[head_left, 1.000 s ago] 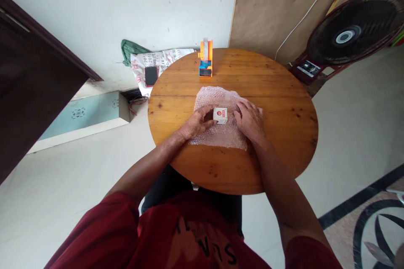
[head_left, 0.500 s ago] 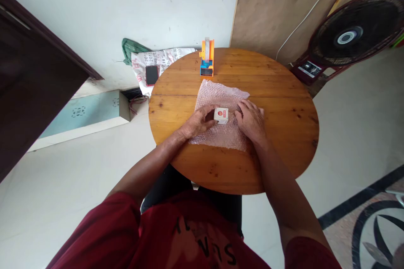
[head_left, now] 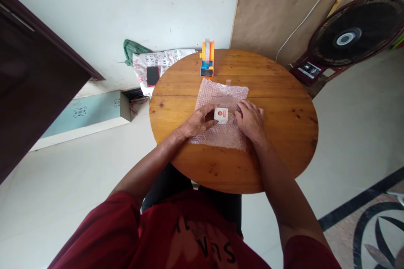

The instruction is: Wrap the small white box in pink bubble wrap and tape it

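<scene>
A small white box (head_left: 221, 115) with a red mark on top sits on a sheet of bubble wrap (head_left: 221, 92) spread over a round wooden table (head_left: 284, 117). My left hand (head_left: 197, 122) curls round the box's left side, its fingers touching it. My right hand (head_left: 251, 121) lies palm down on the bubble wrap just right of the box, fingers together and bent toward it.
An orange and blue tape dispenser (head_left: 207, 59) stands at the table's far edge, with a small strip of tape (head_left: 228, 81) on the wood near the wrap. A phone (head_left: 152, 75) lies on a printed bag left of the table. A floor fan (head_left: 353, 33) stands at the right.
The far edge of the bubble wrap has flattened out and lies squarer on the table. Both hands and the box have stayed where they were.
</scene>
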`<state>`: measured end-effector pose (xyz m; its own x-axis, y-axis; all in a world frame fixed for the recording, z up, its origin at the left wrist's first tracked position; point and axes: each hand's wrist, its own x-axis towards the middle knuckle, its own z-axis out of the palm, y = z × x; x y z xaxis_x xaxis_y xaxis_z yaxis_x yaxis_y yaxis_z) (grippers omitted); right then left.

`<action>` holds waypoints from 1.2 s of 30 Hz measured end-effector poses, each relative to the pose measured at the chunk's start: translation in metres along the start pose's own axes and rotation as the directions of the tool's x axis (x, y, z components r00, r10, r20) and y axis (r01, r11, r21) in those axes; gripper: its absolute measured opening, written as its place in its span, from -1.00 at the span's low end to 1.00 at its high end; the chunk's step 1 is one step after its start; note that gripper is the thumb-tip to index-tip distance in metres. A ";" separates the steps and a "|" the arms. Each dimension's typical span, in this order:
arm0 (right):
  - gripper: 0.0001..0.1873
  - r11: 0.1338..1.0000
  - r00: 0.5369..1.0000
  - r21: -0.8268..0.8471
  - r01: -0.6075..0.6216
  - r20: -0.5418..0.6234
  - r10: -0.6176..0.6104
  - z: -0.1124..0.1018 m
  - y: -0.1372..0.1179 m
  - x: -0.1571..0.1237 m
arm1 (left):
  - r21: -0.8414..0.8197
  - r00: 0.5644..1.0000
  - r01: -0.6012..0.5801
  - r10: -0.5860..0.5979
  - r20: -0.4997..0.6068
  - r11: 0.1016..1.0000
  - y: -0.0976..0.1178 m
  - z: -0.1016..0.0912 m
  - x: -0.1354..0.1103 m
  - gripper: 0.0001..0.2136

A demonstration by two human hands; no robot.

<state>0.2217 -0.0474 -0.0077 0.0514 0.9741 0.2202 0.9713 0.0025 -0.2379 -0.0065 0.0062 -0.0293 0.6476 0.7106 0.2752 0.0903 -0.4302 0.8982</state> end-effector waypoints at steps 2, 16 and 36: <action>-0.52 1.000 1.000 0.009 0.005 -0.005 -0.005 -0.001 0.000 0.000 | 0.101 1.000 -0.011 0.009 0.012 0.995 0.012 -0.007 -0.003 -0.35; -0.54 0.999 1.000 0.042 0.010 -0.007 -0.010 -0.001 0.001 -0.002 | 0.832 0.970 -0.217 0.015 0.243 0.511 0.082 0.011 -0.069 -0.60; -0.53 0.971 0.988 0.239 0.000 -0.150 0.037 -0.014 -0.003 -0.002 | 0.779 0.987 -0.098 0.161 -0.004 0.620 0.076 0.002 -0.021 -0.88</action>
<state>0.2215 -0.0527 0.0058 0.1218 0.9284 0.3511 0.8878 0.0563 -0.4567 -0.0113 -0.0427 0.0323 0.6510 0.6341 0.4173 0.5815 -0.7699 0.2628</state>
